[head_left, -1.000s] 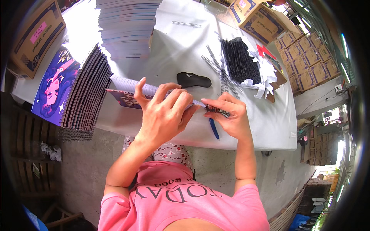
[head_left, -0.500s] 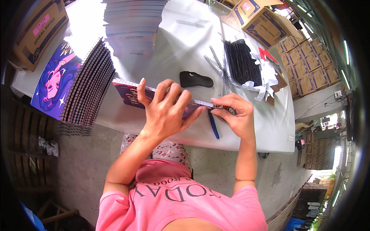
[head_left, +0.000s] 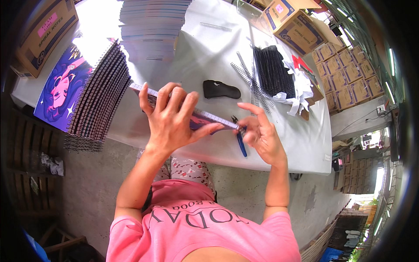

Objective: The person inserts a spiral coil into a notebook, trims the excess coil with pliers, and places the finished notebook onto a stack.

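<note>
Your left fingers [head_left: 189, 106] grasp the notebook [head_left: 214, 118] | right fingers [head_left: 256, 111] by its right end, hold unclear | it could twist if your left grip slackens

Large dark capitals and a smaller line stood on the pink T-shirt [head_left: 205, 236]. The left carton [head_left: 26, 54] bore dark print and a lettered pink label [head_left: 47, 25]; the upper-right carton [head_left: 301, 32] bore dark print. Gold lettering marked the purple notebook cover [head_left: 60, 89] at left.
</note>
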Available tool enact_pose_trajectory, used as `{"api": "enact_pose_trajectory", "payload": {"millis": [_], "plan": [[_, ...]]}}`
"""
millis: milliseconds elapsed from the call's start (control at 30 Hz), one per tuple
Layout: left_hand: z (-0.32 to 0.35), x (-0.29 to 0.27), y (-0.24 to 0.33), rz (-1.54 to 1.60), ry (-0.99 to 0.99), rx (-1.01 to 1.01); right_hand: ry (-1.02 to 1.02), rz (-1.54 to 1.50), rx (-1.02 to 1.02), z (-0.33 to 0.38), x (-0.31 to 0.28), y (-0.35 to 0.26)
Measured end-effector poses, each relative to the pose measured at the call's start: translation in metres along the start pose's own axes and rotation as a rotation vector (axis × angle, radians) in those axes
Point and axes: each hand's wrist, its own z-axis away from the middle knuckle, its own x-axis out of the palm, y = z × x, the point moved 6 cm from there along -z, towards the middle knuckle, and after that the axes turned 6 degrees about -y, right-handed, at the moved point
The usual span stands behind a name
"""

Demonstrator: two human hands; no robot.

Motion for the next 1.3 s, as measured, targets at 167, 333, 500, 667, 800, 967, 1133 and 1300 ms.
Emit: {"api": "enact_pose_trajectory", "payload": {"millis": [167,333,500,667,800,967,1133,1300], "plan": [[0.011,0.003,-0.005,0.016,0.139,0.157,0.131,0.236,-0.255,-0.003,-0.003,-0.007],[0.011,-0.010,0.000,-0.034,0.395,0.278,-0.011,0.206,-0.181,-0.006,-0.004,-0.013],[0.008,0.006,-0.006,-0.025,0.077,0.047,-0.071,0.249,-0.123,-0.016,0.001,-0.007],[0.012,0.007,-0.015,0.033,0.135,0.122,-0.043,0.235,-0.202,-0.022,-0.009,-0.004],[0.015,0.005,-0.014,0.094,0.130,0.140,-0.436,0.192,-0.163,-0.022,-0.013,0.004],[0.021,0.002,-0.013,0.125,0.089,0.049,-0.185,0.651,-0.171,-0.082,-0.025,0.030],[0.020,0.004,-0.005,0.147,0.042,-0.058,0.094,1.102,-0.250,-0.102,-0.009,0.093],[0.018,-0.001,-0.004,0.175,0.059,-0.125,-0.038,-0.613,-0.342,-0.070,-0.032,0.054]]}}
